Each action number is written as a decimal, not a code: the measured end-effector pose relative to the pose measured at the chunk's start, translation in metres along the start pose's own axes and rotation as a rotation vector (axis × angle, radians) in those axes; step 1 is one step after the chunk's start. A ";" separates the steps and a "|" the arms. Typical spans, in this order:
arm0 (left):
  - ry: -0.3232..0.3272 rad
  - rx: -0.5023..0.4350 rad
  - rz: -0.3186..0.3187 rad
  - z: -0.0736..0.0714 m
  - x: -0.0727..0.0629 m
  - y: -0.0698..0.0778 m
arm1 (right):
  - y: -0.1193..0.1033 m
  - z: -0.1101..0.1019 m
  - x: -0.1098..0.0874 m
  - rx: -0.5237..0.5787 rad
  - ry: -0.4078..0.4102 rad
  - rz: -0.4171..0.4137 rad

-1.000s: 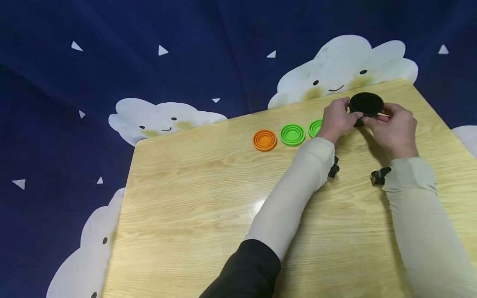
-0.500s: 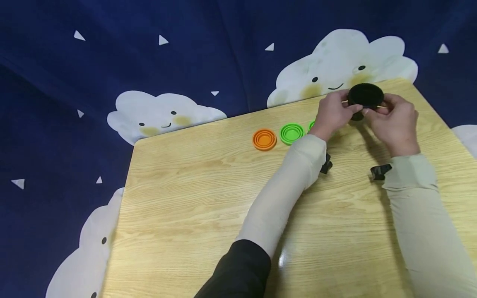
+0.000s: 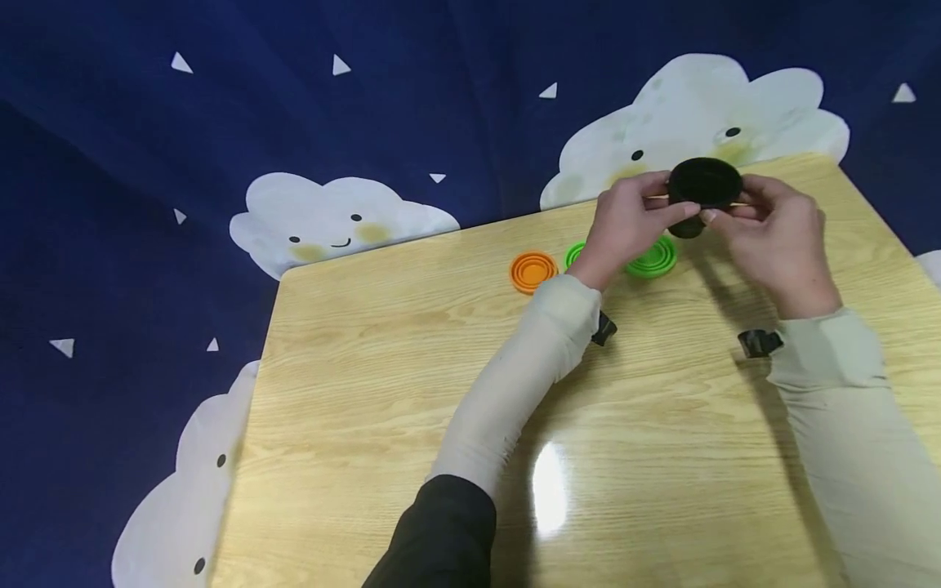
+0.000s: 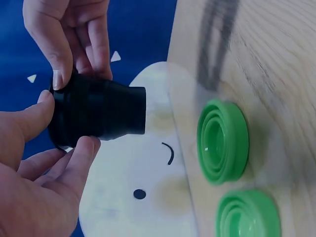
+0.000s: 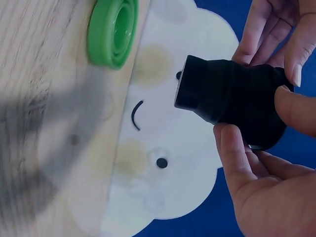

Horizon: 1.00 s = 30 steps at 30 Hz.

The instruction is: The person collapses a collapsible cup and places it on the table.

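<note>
Both hands hold a black collapsible cup [image 3: 704, 184], stretched out tall, above the far right part of the table. Its wide mouth faces up and its narrow base points down, as the left wrist view also shows on the black cup [image 4: 101, 108]. My left hand [image 3: 625, 220] grips the left side of the rim, thumb at the near side. On the opposite side my right hand [image 3: 787, 245] pinches it between thumb and fingers. Below and left lies a flattened green collapsible cup [image 3: 652, 258]. A second green cup [image 3: 574, 252] is partly hidden by my left hand and wrist.
An orange collapsed cup [image 3: 533, 272] lies at the left end of the row on the wooden table [image 3: 382, 367]. A dark blue cloud-print curtain [image 3: 367, 106] hangs behind the table's back edge. Small black cameras [image 3: 760, 343] sit at both wrists.
Both hands have raised the black cup a little and moved it left. It shows taller now. The right green cup has come into view, while my left forearm now covers part of the other.
</note>
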<state>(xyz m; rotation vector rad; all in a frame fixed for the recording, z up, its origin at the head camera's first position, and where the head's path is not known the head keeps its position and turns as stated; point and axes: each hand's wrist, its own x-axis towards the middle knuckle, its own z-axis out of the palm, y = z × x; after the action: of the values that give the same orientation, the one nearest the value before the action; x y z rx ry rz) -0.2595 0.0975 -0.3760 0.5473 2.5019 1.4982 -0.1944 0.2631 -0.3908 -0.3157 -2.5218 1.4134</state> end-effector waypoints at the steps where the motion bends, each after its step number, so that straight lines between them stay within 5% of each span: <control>1: 0.002 0.005 0.010 -0.004 -0.003 -0.001 | -0.002 0.002 -0.001 0.003 -0.006 -0.012; 9: 0.049 -0.071 0.094 -0.032 -0.028 -0.016 | -0.017 0.014 -0.013 0.027 -0.083 -0.129; 20: 0.132 0.049 0.213 -0.063 -0.055 -0.031 | -0.031 0.025 -0.026 0.152 -0.223 -0.151; 27: 0.221 0.111 0.404 -0.080 -0.071 -0.044 | -0.038 0.030 -0.032 0.209 -0.317 -0.166; 30: 0.259 0.257 0.539 -0.087 -0.077 -0.048 | -0.041 0.033 -0.034 0.207 -0.341 -0.193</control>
<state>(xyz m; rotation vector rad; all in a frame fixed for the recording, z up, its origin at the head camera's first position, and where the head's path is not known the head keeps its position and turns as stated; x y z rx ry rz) -0.2288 -0.0243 -0.3793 1.2238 2.9287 1.4867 -0.1756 0.2057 -0.3752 0.2182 -2.5375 1.7512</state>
